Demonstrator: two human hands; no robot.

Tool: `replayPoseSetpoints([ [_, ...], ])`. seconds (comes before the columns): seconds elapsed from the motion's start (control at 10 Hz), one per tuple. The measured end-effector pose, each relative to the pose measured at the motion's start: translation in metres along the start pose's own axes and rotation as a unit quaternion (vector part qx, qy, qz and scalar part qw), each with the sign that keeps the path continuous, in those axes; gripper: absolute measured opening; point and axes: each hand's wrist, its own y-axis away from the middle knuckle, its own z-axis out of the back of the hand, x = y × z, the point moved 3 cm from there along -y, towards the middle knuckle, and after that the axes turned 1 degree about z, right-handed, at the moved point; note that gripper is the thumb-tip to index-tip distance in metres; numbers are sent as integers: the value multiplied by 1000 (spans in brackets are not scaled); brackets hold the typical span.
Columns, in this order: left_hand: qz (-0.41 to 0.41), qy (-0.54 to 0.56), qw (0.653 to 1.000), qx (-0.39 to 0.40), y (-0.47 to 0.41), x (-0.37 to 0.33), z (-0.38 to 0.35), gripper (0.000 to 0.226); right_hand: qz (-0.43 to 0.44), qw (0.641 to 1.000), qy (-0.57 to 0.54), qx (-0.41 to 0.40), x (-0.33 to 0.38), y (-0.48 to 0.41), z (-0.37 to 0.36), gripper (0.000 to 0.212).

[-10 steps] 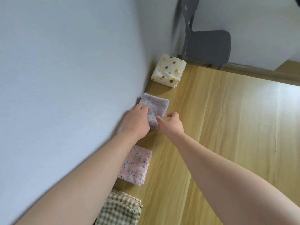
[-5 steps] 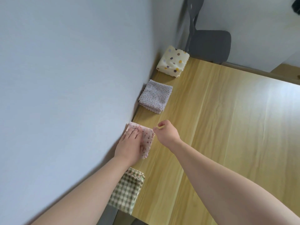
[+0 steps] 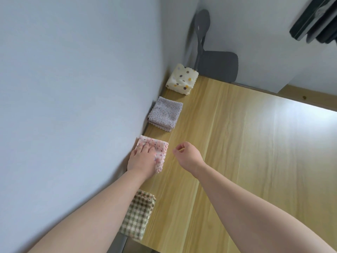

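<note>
The pink cloth (image 3: 160,151) is lying folded into a small square pad on the table (image 3: 237,161), sitting right at the table's edge against the wall (image 3: 73,106). It is showing a pale pink face sprinkled with small darker dots, and a scalloped hem is running down its right side. The left hand (image 3: 141,157) is resting flat on its wall-side half, fingers straight, covering much of it, while the right strip is lying bare.

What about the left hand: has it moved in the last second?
Yes. The left hand came back along the wall, from the folded lilac dotted cloth onto the folded pink dotted cloth.
</note>
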Motion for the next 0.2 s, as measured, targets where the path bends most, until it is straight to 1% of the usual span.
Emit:
replayPoseSetpoints([
  [0.1, -1, 14, 1000, -7, 9, -1, 6, 63, 7, 1000, 11, 1, -2, 11, 4, 19],
  [0.2, -14, 29, 999, -39, 20, -6, 13, 56, 7, 1000, 19, -1, -2, 19, 12, 18],
])
